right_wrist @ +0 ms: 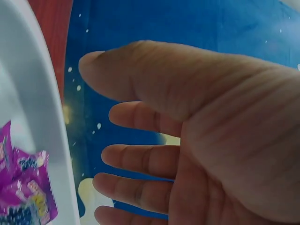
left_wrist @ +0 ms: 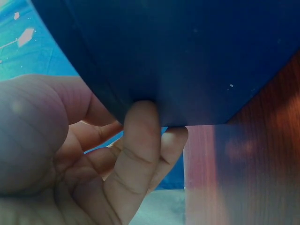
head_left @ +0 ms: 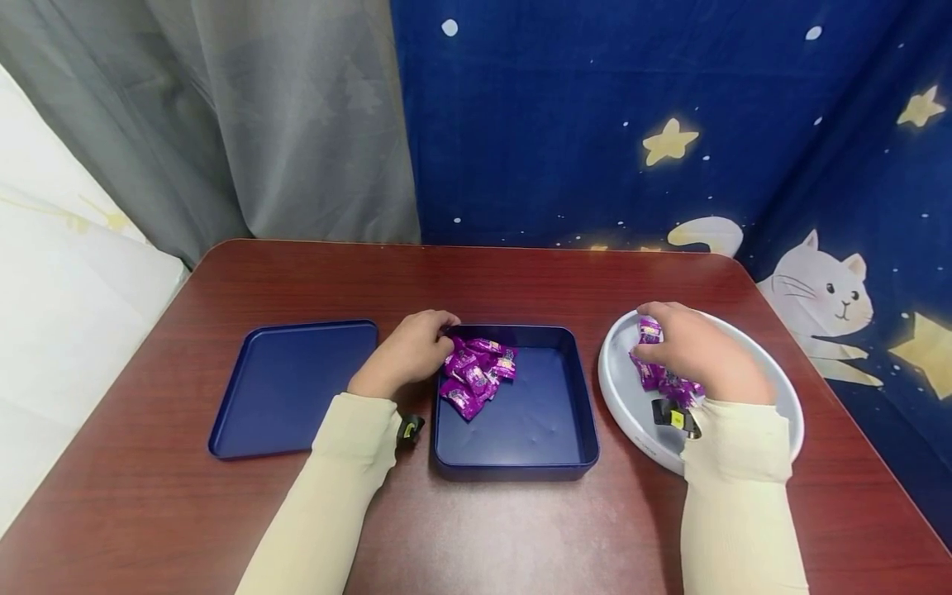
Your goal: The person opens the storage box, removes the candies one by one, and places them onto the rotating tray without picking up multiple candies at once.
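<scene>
A pile of purple-wrapped candies (head_left: 476, 373) lies in the left part of a dark blue rectangular box (head_left: 546, 397). My left hand (head_left: 407, 354) holds this box at its back left corner, and the left wrist view shows fingers (left_wrist: 140, 145) against its outer wall. On the right, my right hand (head_left: 695, 347) hovers over a round white tray (head_left: 621, 413) with its thumb and fingers spread apart. More purple candies (head_left: 654, 378) lie in that tray beneath the hand. In the right wrist view nothing is between the fingers (right_wrist: 145, 157), and candies (right_wrist: 26, 187) show at left.
A flat dark blue lid (head_left: 297, 388) lies on the reddish-brown wooden table (head_left: 513, 537), left of the box. A grey curtain (head_left: 312, 124) and a blue starry curtain (head_left: 535, 124) hang behind the table's far edge. Black wrist cameras (head_left: 673, 416) sit below both hands.
</scene>
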### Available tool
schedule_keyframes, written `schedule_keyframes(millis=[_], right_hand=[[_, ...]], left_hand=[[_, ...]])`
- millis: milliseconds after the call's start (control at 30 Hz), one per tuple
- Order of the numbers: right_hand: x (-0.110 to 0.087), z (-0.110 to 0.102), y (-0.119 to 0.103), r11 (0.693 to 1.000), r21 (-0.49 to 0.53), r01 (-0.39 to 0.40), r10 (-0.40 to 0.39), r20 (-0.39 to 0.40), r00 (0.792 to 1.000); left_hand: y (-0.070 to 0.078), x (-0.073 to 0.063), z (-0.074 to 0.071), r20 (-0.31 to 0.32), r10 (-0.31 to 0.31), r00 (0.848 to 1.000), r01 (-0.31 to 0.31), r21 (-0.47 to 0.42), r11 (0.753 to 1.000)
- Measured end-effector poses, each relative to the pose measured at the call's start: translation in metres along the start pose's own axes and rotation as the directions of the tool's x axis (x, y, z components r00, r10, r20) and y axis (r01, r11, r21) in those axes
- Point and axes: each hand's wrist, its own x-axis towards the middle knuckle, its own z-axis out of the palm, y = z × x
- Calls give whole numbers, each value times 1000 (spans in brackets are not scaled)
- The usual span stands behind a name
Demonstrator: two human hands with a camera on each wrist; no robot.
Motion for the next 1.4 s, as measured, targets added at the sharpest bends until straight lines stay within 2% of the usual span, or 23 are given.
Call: schedule_keyframes(millis=[500,767,1033,1233,1400], right_hand=[[5,7,-39,994,-12,105,-106,-35,994],[5,11,-57,994,-16,111,-111,-30,993],[6,19,-77,987,-48,155,-156,-30,987],[8,27,-90,967,-89,239,-245,-57,968],[7,33,-102,949,-119,290,-297,-41,954]], left_hand=[[-3,0,2,-11,-2,1000,2,-14,1000],[-1,-1,1,-8,-4,1000,4,-13,1000],[-1,-1,0,-8,-5,1000,5,-14,1000],[-1,0,1,-3,-7,1000,6,-17,1000],[0,1,0,0,-4,1000,4,-14,1000]])
